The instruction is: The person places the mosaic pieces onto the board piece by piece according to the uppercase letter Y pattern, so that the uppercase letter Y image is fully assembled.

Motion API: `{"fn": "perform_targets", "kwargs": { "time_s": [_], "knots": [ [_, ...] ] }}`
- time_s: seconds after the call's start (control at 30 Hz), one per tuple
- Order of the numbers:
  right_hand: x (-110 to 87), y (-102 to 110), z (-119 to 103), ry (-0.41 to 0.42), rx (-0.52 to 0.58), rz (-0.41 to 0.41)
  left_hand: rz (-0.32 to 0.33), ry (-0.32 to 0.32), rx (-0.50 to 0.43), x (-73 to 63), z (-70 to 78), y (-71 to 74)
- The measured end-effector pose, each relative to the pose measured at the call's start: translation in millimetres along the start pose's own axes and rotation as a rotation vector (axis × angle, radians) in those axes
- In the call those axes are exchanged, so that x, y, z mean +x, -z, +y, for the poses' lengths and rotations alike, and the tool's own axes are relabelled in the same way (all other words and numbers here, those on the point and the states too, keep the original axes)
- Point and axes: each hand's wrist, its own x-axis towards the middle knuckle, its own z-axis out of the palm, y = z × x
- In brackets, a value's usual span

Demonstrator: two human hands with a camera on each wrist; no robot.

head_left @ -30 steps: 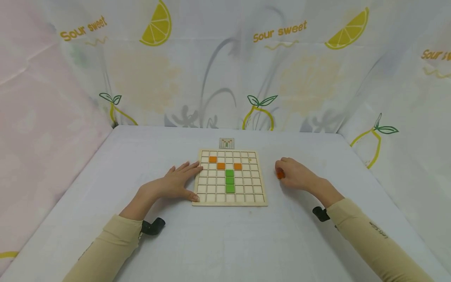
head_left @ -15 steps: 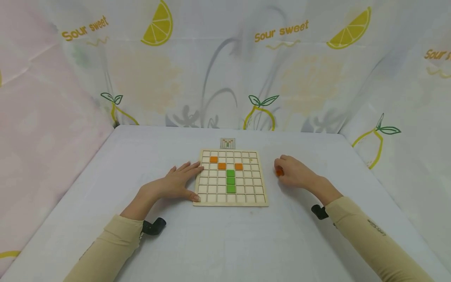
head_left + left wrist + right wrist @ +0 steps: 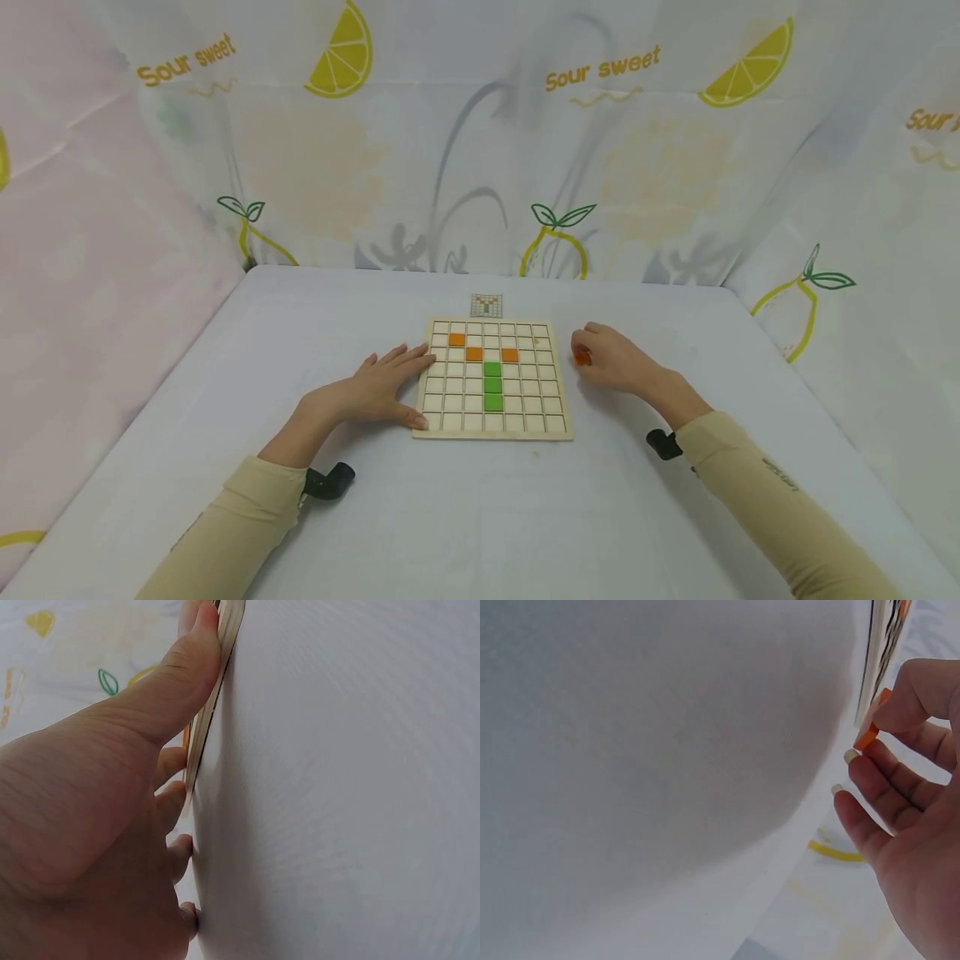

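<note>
A square wooden grid board (image 3: 454, 421) lies on the table, with three orange tiles, among them an orange tile (image 3: 457, 340), and a column of three green tiles (image 3: 492, 385) set in its cells. My left hand (image 3: 375, 390) rests spread at the board's left edge, thumb at the lower corner and fingertips on the frame. In the left wrist view the thumb (image 3: 184, 682) lies along the board's side. My right hand (image 3: 618, 360), just right of the board, pinches another orange tile (image 3: 871, 724) between thumb and fingers; the other fingers are loosely extended.
A small pattern card (image 3: 487, 306) showing a Y-shaped grid lies behind the board's far edge. White cloth covers the table (image 3: 480, 517). A lemon-printed curtain (image 3: 480, 150) hangs behind and along the sides.
My right hand has moved left towards the board, carrying the orange tile. The left hand stays at the board's edge, and the tiles on the board are unchanged.
</note>
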Motion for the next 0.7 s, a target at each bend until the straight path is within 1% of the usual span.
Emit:
{"fn": "perform_targets", "kwargs": {
  "time_s": [0.37,0.6,0.7],
  "knots": [
    [10.4,-4,-8,0.001,0.041,0.021,0.002,0.0,0.005,0.3,0.1,-0.3],
    [19.4,-6,-14,-0.024,0.059,0.008,0.004,-0.001,0.008,-0.1,1.2,0.2],
    [22.9,-7,-17,-0.02,0.068,0.008,0.005,-0.004,0.009,0.0,1.4,0.2]
  ]
}}
